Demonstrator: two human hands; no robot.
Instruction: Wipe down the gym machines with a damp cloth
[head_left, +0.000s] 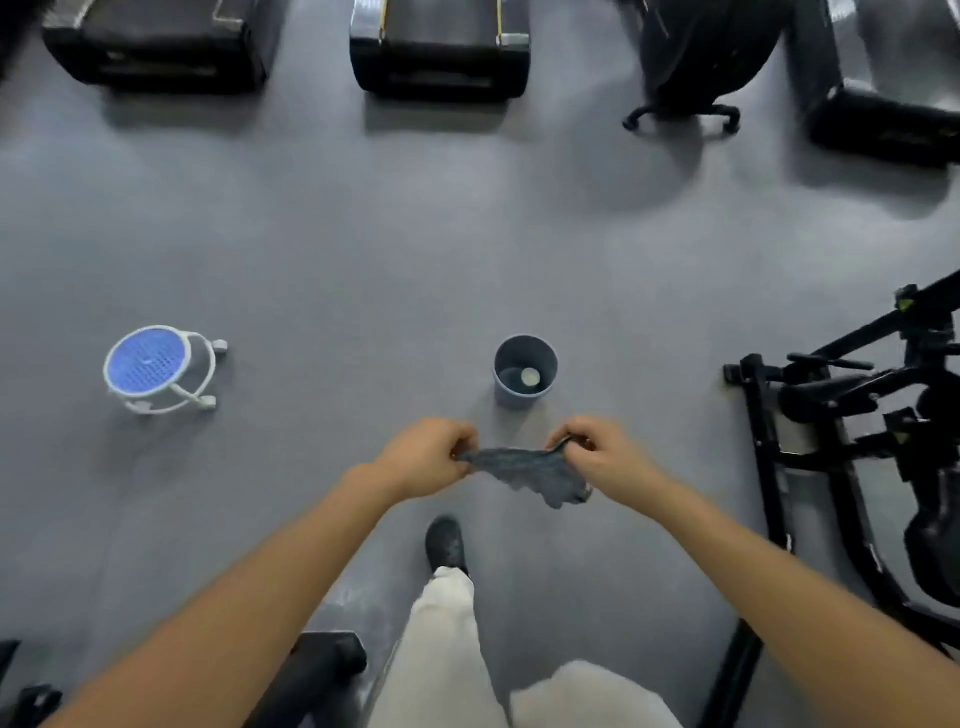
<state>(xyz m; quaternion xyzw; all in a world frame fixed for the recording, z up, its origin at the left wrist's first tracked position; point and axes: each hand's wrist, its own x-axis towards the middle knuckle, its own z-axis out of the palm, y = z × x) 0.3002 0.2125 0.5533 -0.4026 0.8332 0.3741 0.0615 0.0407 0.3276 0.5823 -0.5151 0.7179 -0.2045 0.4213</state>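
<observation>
**Grey cloth held stretched between two hands above the gym floor**

A grey cloth (524, 470) is held in the air in front of the person, above the grey floor (363, 270). It is pulled out between the two hands, and its lower right part hangs down loose. The left end is pinched by the fingers of the left hand (423, 457), which are closed on it. The right end is gripped by the fingers of the right hand (597, 457), also closed on the fabric.

Just beyond the cloth, a small grey bucket (524, 371) is seen standing upright on the floor, with something round and pale inside it. Below the hands, a dark shoe (445, 543) and a light trouser leg (449, 649) are visible.

At the right, a black exercise machine (852, 415) is placed near the right arm. At the left, well apart, a white stool with a blue round seat (150, 364) stands. At the far edge, two treadmill ends (441, 57) are seen side by side.
</observation>
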